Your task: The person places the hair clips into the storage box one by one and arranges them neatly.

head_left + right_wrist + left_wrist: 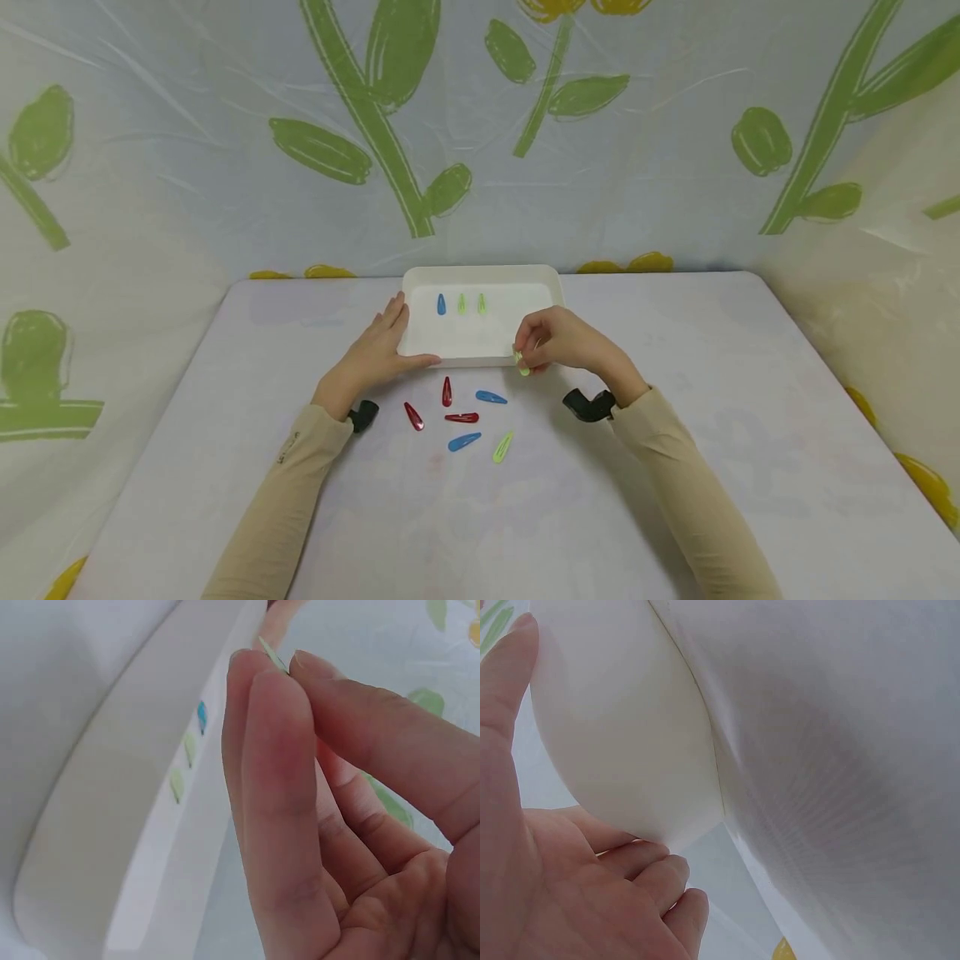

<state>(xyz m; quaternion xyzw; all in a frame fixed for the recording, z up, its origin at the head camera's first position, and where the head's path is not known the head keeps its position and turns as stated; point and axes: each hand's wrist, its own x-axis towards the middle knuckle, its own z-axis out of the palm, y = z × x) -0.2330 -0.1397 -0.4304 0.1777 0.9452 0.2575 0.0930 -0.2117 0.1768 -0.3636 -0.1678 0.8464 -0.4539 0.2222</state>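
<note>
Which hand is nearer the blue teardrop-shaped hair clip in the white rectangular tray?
Left. The left hand is just left of the blue clip, touching the white tray; the right hand is farther, by the tray's near right corner.

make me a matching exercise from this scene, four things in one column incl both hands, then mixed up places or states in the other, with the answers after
Things:
1. left hand
2. right hand
3. three red clips
4. white tray

Places or states:
A. on the table, outside the tray
B. pinches a yellow-green clip
C. bears one blue clip and two green clips
D. touches the tray

Pairs: 1-D, 2-B, 3-A, 4-C
</note>
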